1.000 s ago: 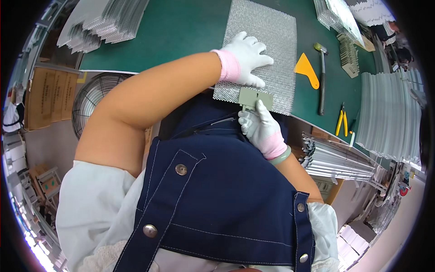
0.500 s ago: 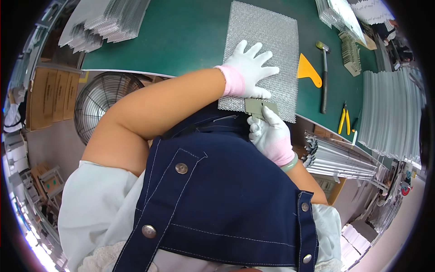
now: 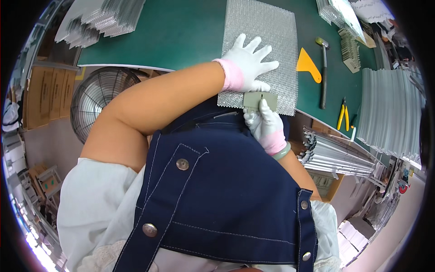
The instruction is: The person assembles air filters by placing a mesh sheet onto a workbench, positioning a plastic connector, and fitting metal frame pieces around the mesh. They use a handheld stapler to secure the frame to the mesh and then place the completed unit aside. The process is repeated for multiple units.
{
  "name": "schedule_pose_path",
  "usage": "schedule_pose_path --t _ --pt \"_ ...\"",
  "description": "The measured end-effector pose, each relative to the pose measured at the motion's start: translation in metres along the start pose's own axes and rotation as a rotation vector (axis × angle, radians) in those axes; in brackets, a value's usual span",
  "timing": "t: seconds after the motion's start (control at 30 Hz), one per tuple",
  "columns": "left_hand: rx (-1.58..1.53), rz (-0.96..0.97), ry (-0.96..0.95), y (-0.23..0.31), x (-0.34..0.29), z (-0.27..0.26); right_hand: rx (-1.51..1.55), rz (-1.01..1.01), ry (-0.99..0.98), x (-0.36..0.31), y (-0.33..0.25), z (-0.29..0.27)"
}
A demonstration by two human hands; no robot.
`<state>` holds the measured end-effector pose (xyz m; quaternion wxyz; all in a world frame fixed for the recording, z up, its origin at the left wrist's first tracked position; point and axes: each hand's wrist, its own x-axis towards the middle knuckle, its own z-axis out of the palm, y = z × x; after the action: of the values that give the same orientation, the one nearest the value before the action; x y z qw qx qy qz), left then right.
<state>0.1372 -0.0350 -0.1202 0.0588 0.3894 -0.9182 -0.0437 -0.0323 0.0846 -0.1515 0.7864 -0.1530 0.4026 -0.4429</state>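
A silvery honeycomb-textured sheet [image 3: 259,20] lies on the green tabletop, its near edge by my apron. Spread over its left part is my left hand [image 3: 248,63], in a white glove with a pink cuff, fingers apart and palm down. My right hand [image 3: 264,123], gloved the same way, grips a small grey-green flat plate [image 3: 253,100]. The thumb lies on top of the plate; the other fingers are curled beneath and partly hidden. The plate is at the sheet's near edge, close to my left thumb. Whether it fits onto that edge I cannot tell.
Right of the sheet lie a yellow scraper [image 3: 308,68], a hammer [image 3: 323,75] and yellow-handled pliers [image 3: 343,115]. A pile of grey-green pieces [image 3: 350,52] is farther back. Stacked panels [image 3: 389,113] stand at right, honeycomb sheets [image 3: 111,18] at far left. A fan [image 3: 97,102] stands below the table.
My right hand has moved slightly left and up with the plate, which now shows more of its flat face. My left hand keeps its spread pose on the sheet. The view has shifted a little.
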Motion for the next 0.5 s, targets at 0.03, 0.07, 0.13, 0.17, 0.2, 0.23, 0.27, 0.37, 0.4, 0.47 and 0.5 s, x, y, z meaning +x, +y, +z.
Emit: schedule_pose_path --t 0.03,0.07,0.13,0.17,0.2,0.23,0.27,0.37,0.4,0.47,0.5 --pt "-0.003 -0.006 -0.007 0.002 -0.002 0.001 -0.002 -0.012 0.03 0.001 0.001 0.001" --pt "0.002 -0.008 -0.006 0.002 0.0 0.001 0.015 -0.013 0.003 0.003 0.0 0.001" --pt "0.011 -0.007 0.009 0.0 0.005 -0.001 0.05 -0.02 -0.049 0.005 -0.001 0.0" --pt "0.013 -0.002 0.021 -0.003 0.006 0.002 0.051 -0.001 -0.031 0.006 -0.003 0.004" --pt "0.016 0.004 0.033 -0.006 0.007 0.004 0.053 0.016 -0.014 0.007 -0.006 0.01" --pt "-0.01 0.023 0.122 -0.009 0.007 0.007 0.054 0.033 0.005 0.006 -0.008 0.013" --pt "-0.052 0.03 0.145 -0.01 0.005 0.006 -0.036 0.122 -0.101 0.003 -0.013 0.009" --pt "-0.127 0.034 0.307 -0.009 -0.002 -0.008 -0.552 0.378 -0.146 -0.023 -0.045 -0.011" --pt "-0.184 0.048 0.248 -0.001 -0.014 -0.024 -0.721 0.347 -0.056 -0.038 -0.066 0.006" --pt "-0.122 0.092 0.055 0.018 -0.04 -0.04 -1.442 -0.305 0.076 -0.043 -0.103 0.001" --pt "-0.098 0.087 0.019 0.027 -0.048 -0.036 -1.51 -0.699 0.232 -0.032 -0.116 -0.016"
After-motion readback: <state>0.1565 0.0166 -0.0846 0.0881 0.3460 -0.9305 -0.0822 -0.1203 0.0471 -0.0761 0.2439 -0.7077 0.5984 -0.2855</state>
